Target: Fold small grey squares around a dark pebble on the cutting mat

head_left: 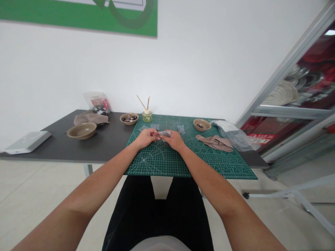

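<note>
Both hands meet over the green cutting mat [209,164]. My left hand [146,137] and my right hand [175,140] pinch a small clear plastic pouch [164,133] between their fingertips; it looks crumpled and holds something dark and small that I cannot make out. Two more small clear pouches [181,129] lie flat on the mat just behind the hands. A small tan bowl [201,124] with dark pieces stands to the right of my right hand, and a beige cloth [215,142] lies in front of it.
A reed diffuser bottle [147,115] and a bowl of small stones [129,118] stand at the mat's far edge. Left on the dark table [104,146] are an empty tan bowl [82,130], a beige cloth [90,118], a clear bag [97,101] and a white box [27,141]. Clear plastic bags [234,135] lie at right.
</note>
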The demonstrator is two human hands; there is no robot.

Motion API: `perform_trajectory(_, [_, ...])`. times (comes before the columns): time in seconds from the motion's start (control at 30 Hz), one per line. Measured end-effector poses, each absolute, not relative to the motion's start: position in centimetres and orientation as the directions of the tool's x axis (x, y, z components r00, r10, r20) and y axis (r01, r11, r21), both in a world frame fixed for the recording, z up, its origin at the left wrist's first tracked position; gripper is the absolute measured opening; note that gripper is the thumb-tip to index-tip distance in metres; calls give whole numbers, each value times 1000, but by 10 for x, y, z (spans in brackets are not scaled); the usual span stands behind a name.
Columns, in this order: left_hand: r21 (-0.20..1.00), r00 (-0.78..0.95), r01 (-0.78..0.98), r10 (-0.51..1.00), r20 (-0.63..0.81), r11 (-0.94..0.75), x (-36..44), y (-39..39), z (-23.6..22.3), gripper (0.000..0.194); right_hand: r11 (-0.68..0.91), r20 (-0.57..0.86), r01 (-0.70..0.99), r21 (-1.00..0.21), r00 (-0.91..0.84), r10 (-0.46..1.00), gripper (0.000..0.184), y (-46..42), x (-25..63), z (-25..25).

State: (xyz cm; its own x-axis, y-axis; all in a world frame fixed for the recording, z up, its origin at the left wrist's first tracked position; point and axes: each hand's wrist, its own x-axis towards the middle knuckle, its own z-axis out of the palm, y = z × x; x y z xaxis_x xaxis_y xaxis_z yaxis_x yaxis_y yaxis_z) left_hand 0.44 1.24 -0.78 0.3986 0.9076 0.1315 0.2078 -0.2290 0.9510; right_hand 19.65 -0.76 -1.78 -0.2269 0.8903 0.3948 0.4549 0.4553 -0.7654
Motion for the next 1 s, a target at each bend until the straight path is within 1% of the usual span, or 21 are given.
perform_trajectory(0.17, [954, 400, 199, 907, 129, -224, 5, 13, -9, 28, 434, 402, 514, -740, -179, 898, 21, -9, 196, -16])
perform_trajectory(0.33, [943, 395, 232, 909, 133, -239, 4, 13, -9, 25, 443, 406, 534, -720, -192, 893, 22, -11, 195, -15])
perform_trajectory(0.57, [941, 390, 241, 911, 131, -238, 4, 10, -7, 23, 419, 394, 522, -743, -166, 904, 20, -12, 194, -14])
perform_trajectory(0.63, [951, 372, 205, 917, 144, -232, 4, 11, -7, 25, 440, 425, 519, -732, -157, 892, 20, -13, 194, -13])
perform_trajectory(0.73, [968, 350, 105, 919, 180, -229, 5, 12, -9, 33, 477, 496, 540, -693, -123, 860, 21, -13, 193, -13])
perform_trajectory(0.8, [970, 343, 71, 918, 197, -234, 5, 13, -9, 36, 482, 523, 549, -683, -93, 847, 21, -13, 193, -13])
perform_trajectory(0.9, [960, 336, 101, 917, 215, -262, 4, 12, -8, 34, 470, 521, 539, -699, -68, 851, 21, -13, 192, -13])
perform_trajectory(1.0, [940, 315, 147, 916, 250, -307, 4, 11, -7, 33, 447, 497, 513, -733, -47, 867, 29, -14, 192, -13])
